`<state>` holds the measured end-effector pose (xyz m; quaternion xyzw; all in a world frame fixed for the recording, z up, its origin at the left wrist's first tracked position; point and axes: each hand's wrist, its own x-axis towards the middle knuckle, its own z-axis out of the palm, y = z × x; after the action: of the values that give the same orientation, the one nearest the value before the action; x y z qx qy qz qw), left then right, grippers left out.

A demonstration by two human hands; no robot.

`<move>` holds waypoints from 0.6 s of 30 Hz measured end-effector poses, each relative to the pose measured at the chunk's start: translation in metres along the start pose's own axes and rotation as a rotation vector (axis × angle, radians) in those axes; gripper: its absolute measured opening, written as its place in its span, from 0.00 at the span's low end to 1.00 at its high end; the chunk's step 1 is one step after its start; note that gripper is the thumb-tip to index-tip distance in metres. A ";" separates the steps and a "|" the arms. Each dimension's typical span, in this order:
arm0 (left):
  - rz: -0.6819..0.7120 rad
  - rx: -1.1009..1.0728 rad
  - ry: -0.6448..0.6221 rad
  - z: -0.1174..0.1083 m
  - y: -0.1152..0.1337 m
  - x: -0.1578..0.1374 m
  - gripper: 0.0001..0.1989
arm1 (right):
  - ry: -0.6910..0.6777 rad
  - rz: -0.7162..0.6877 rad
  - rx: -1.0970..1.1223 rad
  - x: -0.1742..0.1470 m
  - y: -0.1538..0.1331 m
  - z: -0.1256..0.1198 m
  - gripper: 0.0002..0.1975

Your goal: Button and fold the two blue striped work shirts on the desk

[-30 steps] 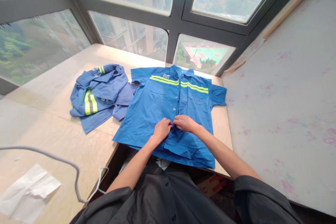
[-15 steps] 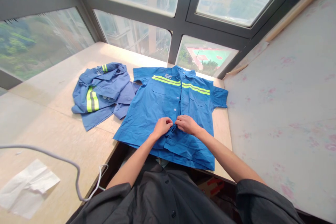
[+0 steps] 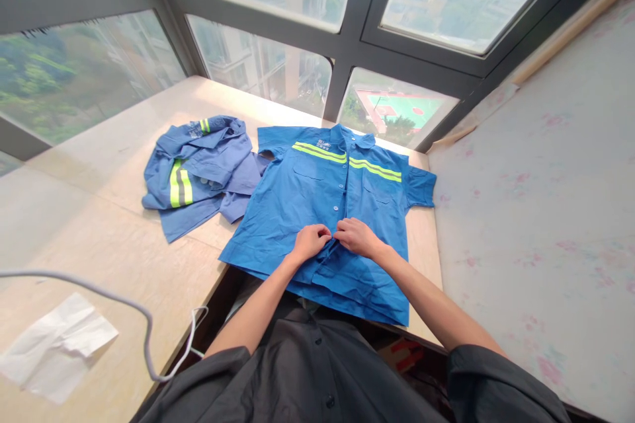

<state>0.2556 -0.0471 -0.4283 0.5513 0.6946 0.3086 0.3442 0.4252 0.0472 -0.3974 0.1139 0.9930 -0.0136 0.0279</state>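
A blue short-sleeved work shirt [image 3: 292,211] lies spread face up, its collar toward the window and its hem hanging over the near edge. Yellow-green reflective stripes cross its chest, and light buttons run down the front. My left hand [image 3: 312,240] pinches the front placket low on the shirt, fingers closed. Right beside it, my right hand [image 3: 356,236] is closed on the other side of the same front opening. The fingertips almost meet; whatever button lies between them is hidden.
A crumpled blue garment [image 3: 213,165] with reflective bands lies left of the shirt on the pale wooden surface [image 3: 109,205]. A white paper [image 3: 59,344] and a grey-white cable [image 3: 143,317] are at the near left. Windows stand behind; a papered wall [image 3: 536,211] rises at right.
The view has shifted slightly, so everything sits a little further right. Both hands stay at the same spot on the shirt front, with only slight finger movement.
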 end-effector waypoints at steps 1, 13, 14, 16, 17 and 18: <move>-0.019 -0.081 -0.016 0.000 -0.003 0.001 0.06 | 0.021 -0.037 0.008 -0.001 0.000 0.001 0.11; -0.153 -0.553 -0.217 -0.005 -0.010 0.011 0.07 | 0.502 0.079 0.167 -0.016 -0.014 0.041 0.13; -0.154 -0.565 -0.228 -0.005 -0.011 0.012 0.08 | 0.527 0.105 0.177 -0.017 -0.015 0.044 0.13; -0.153 -0.577 -0.233 -0.004 -0.011 0.012 0.08 | 0.567 0.148 0.191 -0.018 -0.019 0.050 0.13; -0.152 -0.576 -0.230 -0.004 -0.012 0.012 0.09 | 0.584 0.160 0.196 -0.018 -0.020 0.053 0.13; -0.150 -0.574 -0.225 -0.003 -0.012 0.011 0.09 | 0.599 0.168 0.200 -0.018 -0.021 0.055 0.13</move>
<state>0.2446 -0.0386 -0.4377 0.4094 0.5755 0.4026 0.5823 0.4410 0.0208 -0.4509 0.1966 0.9379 -0.0747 -0.2760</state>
